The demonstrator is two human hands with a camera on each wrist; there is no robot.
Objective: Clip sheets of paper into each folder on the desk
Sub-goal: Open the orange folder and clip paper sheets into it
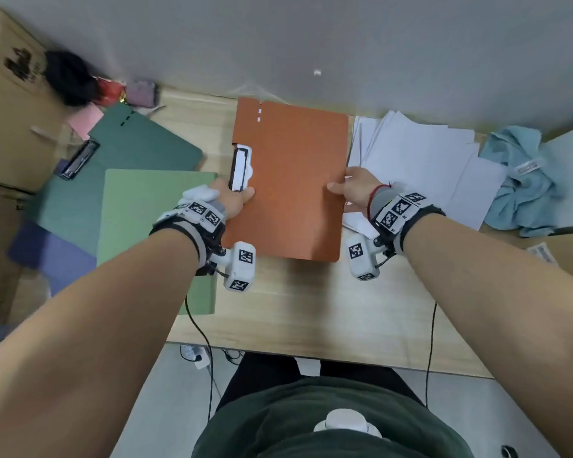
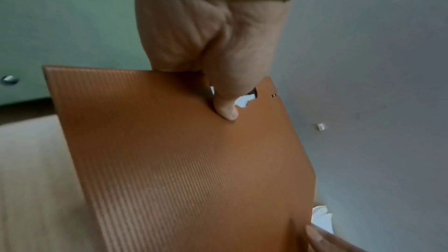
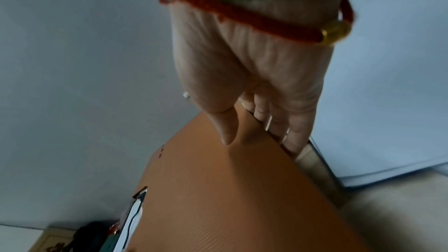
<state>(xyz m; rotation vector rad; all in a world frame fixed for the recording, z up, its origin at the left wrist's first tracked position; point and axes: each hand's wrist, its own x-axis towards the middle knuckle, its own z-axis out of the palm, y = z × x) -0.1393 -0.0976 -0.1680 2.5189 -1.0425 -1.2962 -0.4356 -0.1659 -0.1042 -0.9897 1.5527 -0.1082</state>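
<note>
A closed orange folder (image 1: 288,180) is held above the wooden desk (image 1: 311,305) between my two hands. My left hand (image 1: 234,198) grips its left edge, thumb on the cover (image 2: 169,160), just below the black clip with white paper (image 1: 242,166) showing in the cut-out. My right hand (image 1: 354,188) grips the right edge, thumb on top (image 3: 225,133) and fingers (image 3: 293,137) curled underneath. A loose pile of white sheets (image 1: 420,160) lies to the right. A dark green folder (image 1: 136,150) with its own clip (image 1: 76,160) and a light green folder (image 1: 146,226) lie at the left.
A blue cloth (image 1: 523,180) sits at the far right beside the sheets. Cardboard boxes (image 1: 10,120) stand at the left, with a blue-purple folder (image 1: 47,252) below them. A grey wall (image 1: 311,38) backs the desk. Cables hang off the desk's front edge.
</note>
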